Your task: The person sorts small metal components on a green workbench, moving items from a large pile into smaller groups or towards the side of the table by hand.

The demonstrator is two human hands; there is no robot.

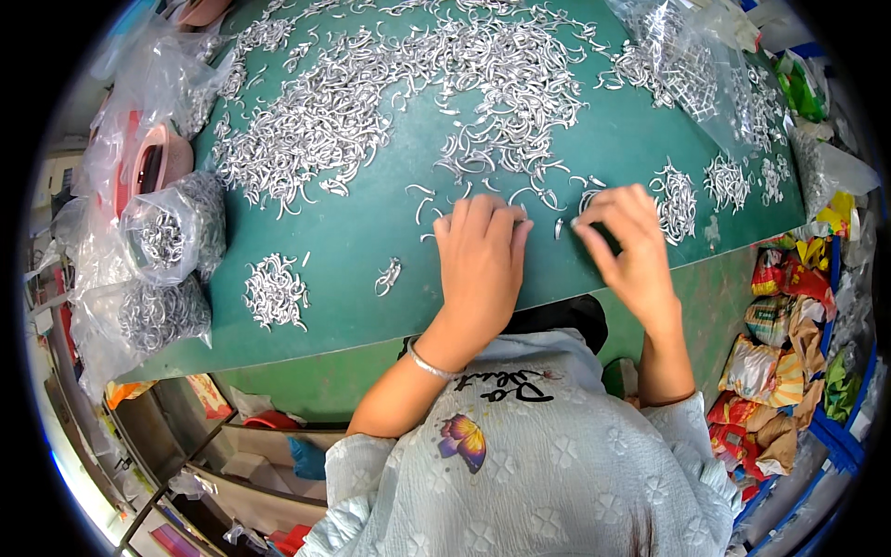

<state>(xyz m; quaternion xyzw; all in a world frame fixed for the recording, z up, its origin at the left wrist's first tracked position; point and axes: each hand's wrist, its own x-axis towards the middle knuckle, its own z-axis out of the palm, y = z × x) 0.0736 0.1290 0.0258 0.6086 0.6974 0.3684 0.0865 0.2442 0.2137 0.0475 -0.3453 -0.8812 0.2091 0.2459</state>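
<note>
Small curved silver metal pieces (316,121) lie in a wide heap over the far part of the green table (362,241). My left hand (481,255) rests at the heap's near edge, its fingers bent down and held together. The fingertips are turned away, so what they hold, if anything, is hidden. To the right, my right hand (636,246) has its thumb and forefinger brought together in a pinch; I cannot make out anything between them. One loose metal piece (558,229) lies between the two hands. A few more are scattered just beyond my left fingers.
Smaller piles sit at the near left (277,292) and the right (676,202). A little cluster (388,276) lies left of my left hand. Filled clear bags (162,316) and a pink container (165,158) line the left edge. Another plastic bag (691,79) lies far right.
</note>
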